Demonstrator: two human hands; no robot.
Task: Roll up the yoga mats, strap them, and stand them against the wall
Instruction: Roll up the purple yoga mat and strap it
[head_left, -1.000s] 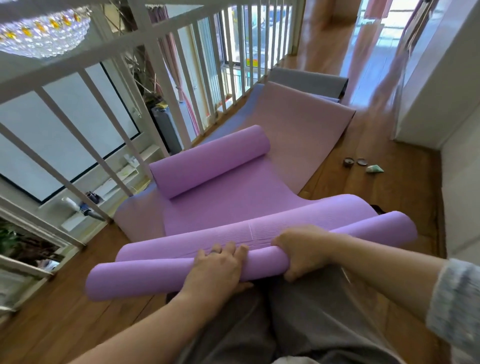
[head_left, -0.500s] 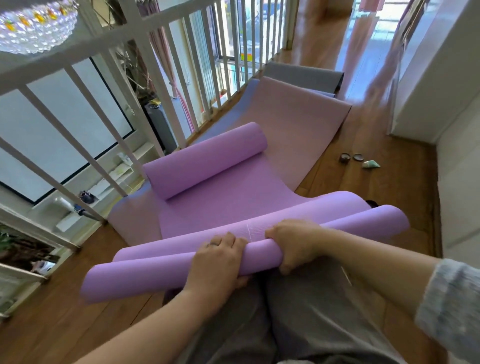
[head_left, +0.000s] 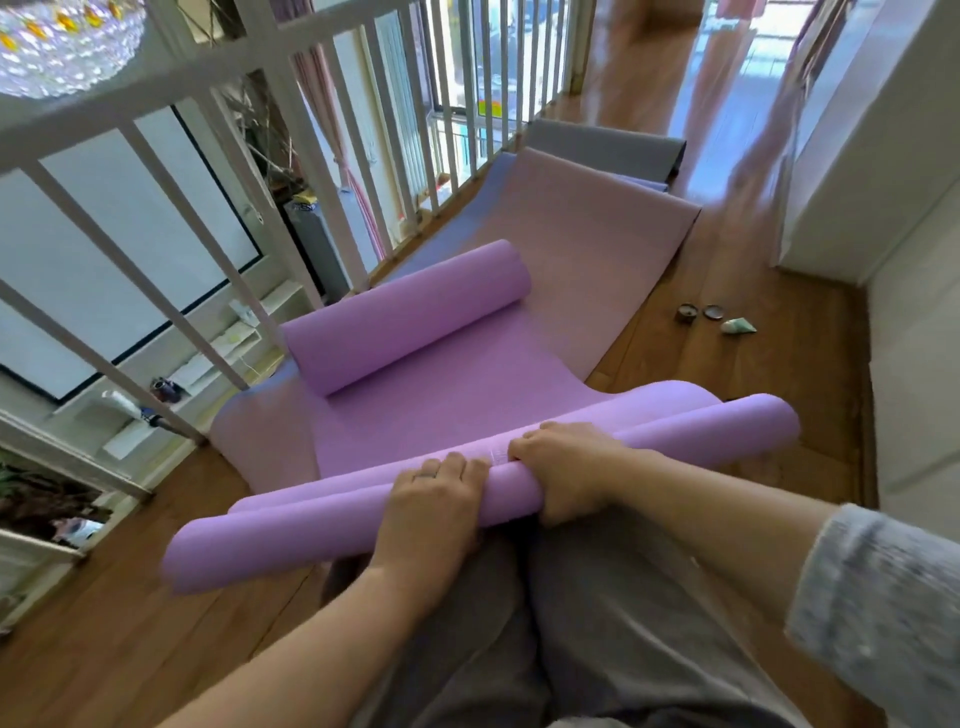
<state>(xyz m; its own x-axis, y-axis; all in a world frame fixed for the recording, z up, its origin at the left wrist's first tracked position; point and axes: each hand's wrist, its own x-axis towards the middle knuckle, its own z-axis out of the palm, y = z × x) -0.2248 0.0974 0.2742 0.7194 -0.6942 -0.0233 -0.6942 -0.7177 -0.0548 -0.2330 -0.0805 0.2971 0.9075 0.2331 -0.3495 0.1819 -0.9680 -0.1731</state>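
A purple yoga mat (head_left: 447, 400) lies on the wooden floor in front of my knees. Its near end is wound into a thin roll (head_left: 291, 530) that runs from lower left to right. My left hand (head_left: 431, 504) lies over the roll's middle with its fingers curved round the top. My right hand (head_left: 566, 467) grips the roll just to the right, fingers curled under it. The far end of the same mat is a thicker roll (head_left: 405, 317). Beneath it a pink mat (head_left: 587, 234) lies flat, and a grey mat (head_left: 602, 145) lies beyond that.
A white railing (head_left: 291, 150) runs along the left side, close to the mats. A white wall (head_left: 883, 156) stands on the right. Two small dark dishes (head_left: 698, 313) and a pale green object (head_left: 737, 326) sit on the floor right of the mats.
The near roll has turned slightly forward under my hands, and both hands have shifted with it. The camera view has tilted a little.
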